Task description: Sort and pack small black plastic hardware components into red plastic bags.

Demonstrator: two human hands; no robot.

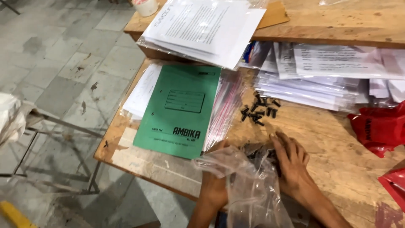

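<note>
My left hand (214,185) grips a clear plastic bag (247,185) at the table's front edge, partly hidden behind the crumpled plastic. My right hand (291,162) lies flat on the wooden table (333,143), fingers reaching into the bag's mouth among small black parts (263,154) there. A loose heap of the same small black parts (258,110) lies on the wood a little beyond both hands.
A green file folder (179,109) lies at the left on a stack of clear sleeves. Piles of bagged white papers (320,80) fill the back, under a wooden shelf (337,21) bearing more papers. Red plastic bags (379,126) sit at the right. Tiled floor lies to the left.
</note>
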